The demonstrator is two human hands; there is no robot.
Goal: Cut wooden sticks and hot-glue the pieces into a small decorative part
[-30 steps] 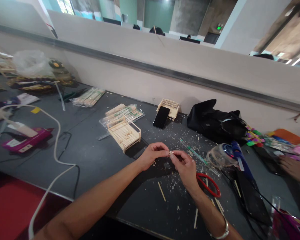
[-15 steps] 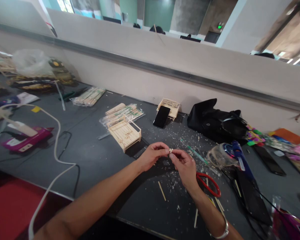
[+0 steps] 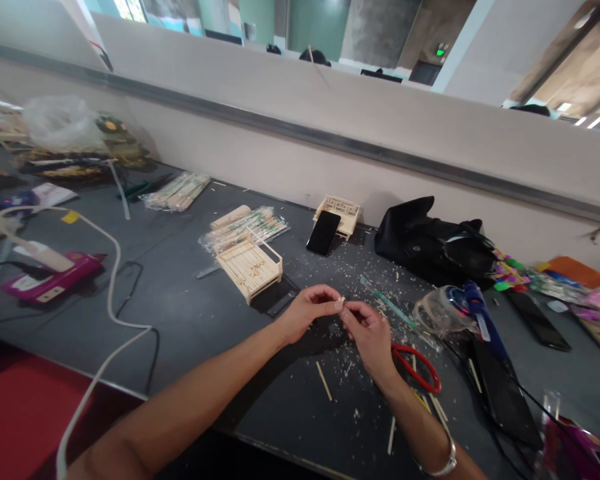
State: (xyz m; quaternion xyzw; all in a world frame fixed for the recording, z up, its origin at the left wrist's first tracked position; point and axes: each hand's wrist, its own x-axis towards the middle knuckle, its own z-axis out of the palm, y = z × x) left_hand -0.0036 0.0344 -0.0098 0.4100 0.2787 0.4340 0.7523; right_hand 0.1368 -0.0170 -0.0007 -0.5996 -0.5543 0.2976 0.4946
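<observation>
My left hand (image 3: 311, 310) and my right hand (image 3: 367, 328) meet fingertip to fingertip over the dark table (image 3: 180, 313). Between their pinched fingers is a tiny pale wooden piece (image 3: 342, 300), mostly covered by the fingertips. Left of the hands stands a small bed-like frame of pale sticks (image 3: 250, 267), with small pieces lying on its slats. Behind them a black phone (image 3: 323, 233) leans on a small stick-built bench (image 3: 341, 215). Red-handled scissors (image 3: 420, 368) lie beside my right wrist, and a loose stick (image 3: 324, 381) lies in front of the hands.
Packets of sticks (image 3: 245, 227) lie behind the bed-like frame. At the right are a black bag (image 3: 430, 240), a roll of clear tape (image 3: 443, 310), a blue tool (image 3: 483, 317) and another phone (image 3: 539, 320). A white cable (image 3: 113, 267) and purple power strip (image 3: 55, 277) are left.
The fingertips have closed in slightly around the tiny piece, and less of it shows. Both hands stay in nearly the same place.
</observation>
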